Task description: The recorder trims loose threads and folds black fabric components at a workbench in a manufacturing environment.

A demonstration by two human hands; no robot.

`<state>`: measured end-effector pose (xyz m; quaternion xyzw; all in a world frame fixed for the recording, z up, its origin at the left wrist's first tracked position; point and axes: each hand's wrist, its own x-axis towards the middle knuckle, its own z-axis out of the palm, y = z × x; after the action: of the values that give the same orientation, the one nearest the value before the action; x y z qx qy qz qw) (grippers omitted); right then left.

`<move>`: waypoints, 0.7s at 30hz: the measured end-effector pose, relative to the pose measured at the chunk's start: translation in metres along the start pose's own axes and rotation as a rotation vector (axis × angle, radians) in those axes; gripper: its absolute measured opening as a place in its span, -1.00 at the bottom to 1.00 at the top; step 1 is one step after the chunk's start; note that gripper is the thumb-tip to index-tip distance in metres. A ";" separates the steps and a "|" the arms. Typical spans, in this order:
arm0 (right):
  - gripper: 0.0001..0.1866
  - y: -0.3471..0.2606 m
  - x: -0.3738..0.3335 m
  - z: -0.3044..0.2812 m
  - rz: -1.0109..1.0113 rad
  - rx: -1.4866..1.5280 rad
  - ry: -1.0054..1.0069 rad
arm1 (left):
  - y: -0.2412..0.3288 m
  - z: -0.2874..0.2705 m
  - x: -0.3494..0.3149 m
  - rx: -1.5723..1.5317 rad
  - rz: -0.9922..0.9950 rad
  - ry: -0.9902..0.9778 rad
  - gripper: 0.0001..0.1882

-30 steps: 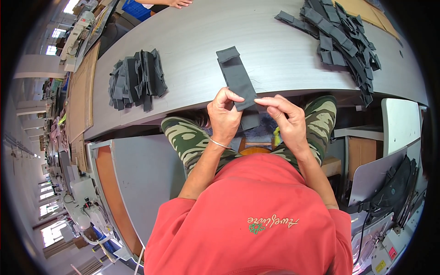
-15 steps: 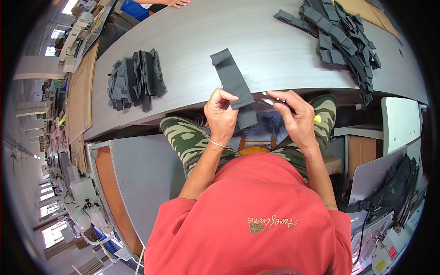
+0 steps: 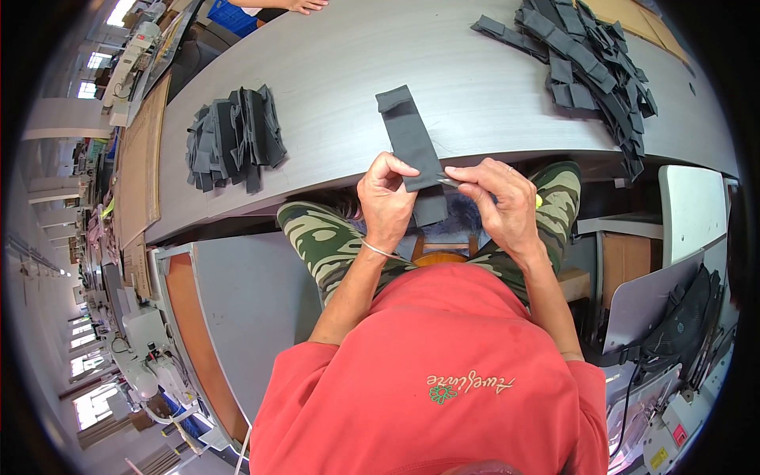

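Note:
My left hand point(image 3: 386, 204) pinches a dark grey fabric strip point(image 3: 412, 138) between thumb and fingers. The strip's folded far end rests over the table, and its near end hangs past the table edge above my lap. From the right, my right hand point(image 3: 505, 204) grips a pair of thread snips; their small metal blades point(image 3: 448, 181) meet the strip's right edge close to my left thumb. Most of the snips is hidden in my palm, apart from a yellow-green end point(image 3: 539, 201). Fine loose threads show beside the strip.
A stack of grey strips point(image 3: 235, 138) lies on the pale table point(image 3: 332, 95) at left. A larger heap point(image 3: 582, 59) sits at the far right, partly over the edge. Another person's hand point(image 3: 307, 5) rests at the far edge. A grey cabinet panel point(image 3: 249, 293) stands left of my legs.
My right hand has moved left, bringing the snips' blades from beside the strip to its edge. The blades look closer together. My left hand and the strip have shifted slightly right.

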<state>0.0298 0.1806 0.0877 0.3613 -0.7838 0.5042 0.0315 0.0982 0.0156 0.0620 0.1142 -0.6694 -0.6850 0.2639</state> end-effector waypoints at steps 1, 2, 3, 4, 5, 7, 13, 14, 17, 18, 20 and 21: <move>-0.78 0.000 -0.001 0.000 -0.013 -0.053 -0.019 | 0.000 -0.001 0.000 0.006 -0.003 -0.003 -0.85; -0.79 0.001 -0.001 -0.001 -0.025 -0.106 -0.039 | -0.001 -0.001 -0.001 0.012 -0.007 -0.006 -0.85; -0.79 0.003 -0.002 -0.001 -0.025 -0.107 -0.039 | -0.002 -0.001 0.000 0.012 -0.007 -0.007 -0.85; -0.79 0.007 -0.002 -0.001 -0.015 -0.032 -0.020 | -0.004 -0.001 0.000 0.009 -0.014 -0.006 -0.85; -0.79 0.010 -0.002 0.001 -0.004 0.042 -0.002 | -0.004 -0.001 0.000 0.007 -0.022 -0.005 -0.85; -0.76 0.014 -0.002 0.006 0.069 0.204 0.045 | -0.001 0.000 0.000 0.013 -0.041 -0.033 -0.86; -0.69 0.023 0.008 0.007 0.478 0.600 -0.235 | -0.003 0.004 -0.001 0.201 0.085 -0.321 -0.80; -0.74 0.028 0.005 0.010 0.471 0.701 -0.197 | 0.000 0.011 -0.002 0.144 0.038 -0.232 -0.72; -0.86 0.021 0.002 0.008 0.494 0.788 -0.196 | -0.009 0.002 0.000 0.225 0.026 -0.231 -0.47; -0.86 0.018 -0.001 0.010 0.438 0.754 -0.176 | -0.014 0.002 0.002 0.202 0.033 -0.161 -0.48; -0.84 0.011 -0.002 0.014 0.303 0.621 -0.127 | -0.020 -0.002 0.004 0.304 0.063 -0.083 -0.55; -0.84 0.008 -0.003 0.014 0.303 0.619 -0.127 | -0.019 -0.003 0.005 0.303 0.064 -0.083 -0.55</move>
<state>0.0313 0.1724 0.0735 0.2639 -0.6387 0.6936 -0.2035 0.0917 0.0101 0.0440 0.1030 -0.7785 -0.5718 0.2375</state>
